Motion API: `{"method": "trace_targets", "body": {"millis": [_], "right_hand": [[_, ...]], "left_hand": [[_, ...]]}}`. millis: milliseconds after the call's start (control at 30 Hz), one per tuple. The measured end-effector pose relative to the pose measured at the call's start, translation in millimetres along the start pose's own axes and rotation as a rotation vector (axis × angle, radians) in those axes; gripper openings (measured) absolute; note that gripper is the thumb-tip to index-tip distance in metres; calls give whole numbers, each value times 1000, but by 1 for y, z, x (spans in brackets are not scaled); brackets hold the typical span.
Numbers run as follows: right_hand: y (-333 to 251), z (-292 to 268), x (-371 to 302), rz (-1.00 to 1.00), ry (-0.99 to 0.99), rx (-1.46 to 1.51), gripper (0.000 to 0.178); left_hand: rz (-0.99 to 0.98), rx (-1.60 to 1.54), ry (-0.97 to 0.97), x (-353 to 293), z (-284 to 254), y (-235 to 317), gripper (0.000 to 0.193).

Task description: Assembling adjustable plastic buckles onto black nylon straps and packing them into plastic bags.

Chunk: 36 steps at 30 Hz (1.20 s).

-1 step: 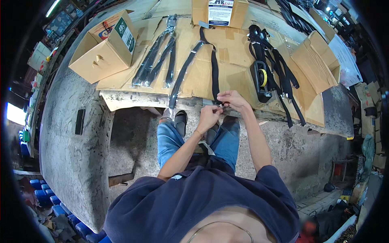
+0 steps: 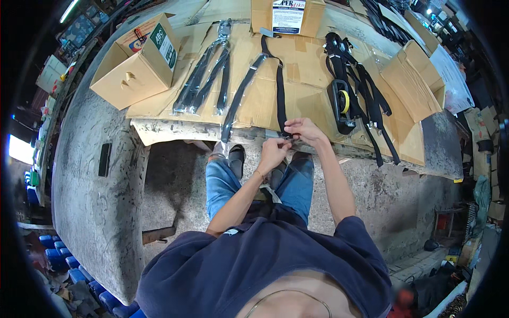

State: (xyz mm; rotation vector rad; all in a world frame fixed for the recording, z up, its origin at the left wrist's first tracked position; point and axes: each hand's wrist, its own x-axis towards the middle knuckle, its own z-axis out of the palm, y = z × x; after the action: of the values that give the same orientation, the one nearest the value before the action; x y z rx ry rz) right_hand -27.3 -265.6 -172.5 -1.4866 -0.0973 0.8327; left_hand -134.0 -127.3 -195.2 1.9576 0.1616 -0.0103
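Observation:
A pair of black suspenders [image 2: 281, 87] lies spread in a fork on the cardboard. Its right leg runs down to the table's near edge, where both my hands meet. My left hand [image 2: 274, 153] pinches at the lower end of this leg, fingers closed. Just above and to the right, my right hand [image 2: 306, 131] is closed in a pinch at the same end. What exactly sits between the fingertips is too small to make out. The left leg ends in clear plastic film [image 2: 225, 139] at the table edge.
Film-wrapped suspenders [image 2: 224, 61] lie left. More black suspenders [image 2: 366, 85] and a black tape dispenser [image 2: 342, 108] are right. Open cardboard boxes [image 2: 138, 74] flank the cardboard sheet [image 2: 307, 79], and another box [image 2: 313, 18] stands behind. A dark flat phone-shaped object [image 2: 105, 159] lies on the left table.

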Motion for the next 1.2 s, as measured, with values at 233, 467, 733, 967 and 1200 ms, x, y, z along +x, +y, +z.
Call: {"method": "trace_targets", "body": {"millis": [233, 467, 733, 967, 1200], "right_hand": [[3, 6, 3, -17, 10, 37, 34], [7, 6, 3, -29, 101, -11, 43], [0, 5, -8, 100, -13, 32, 54], [-8, 1, -7, -33, 53, 93, 19], [-29, 1, -14, -121, 35, 11, 20]], "left_hand": [[415, 211, 360, -1, 2, -10, 19], [25, -213, 56, -9, 1, 5, 19], [-55, -469, -2, -7, -8, -5, 16], [-71, -443, 90, -12, -13, -1, 12], [-25, -301, 236, -13, -12, -7, 15]]}}
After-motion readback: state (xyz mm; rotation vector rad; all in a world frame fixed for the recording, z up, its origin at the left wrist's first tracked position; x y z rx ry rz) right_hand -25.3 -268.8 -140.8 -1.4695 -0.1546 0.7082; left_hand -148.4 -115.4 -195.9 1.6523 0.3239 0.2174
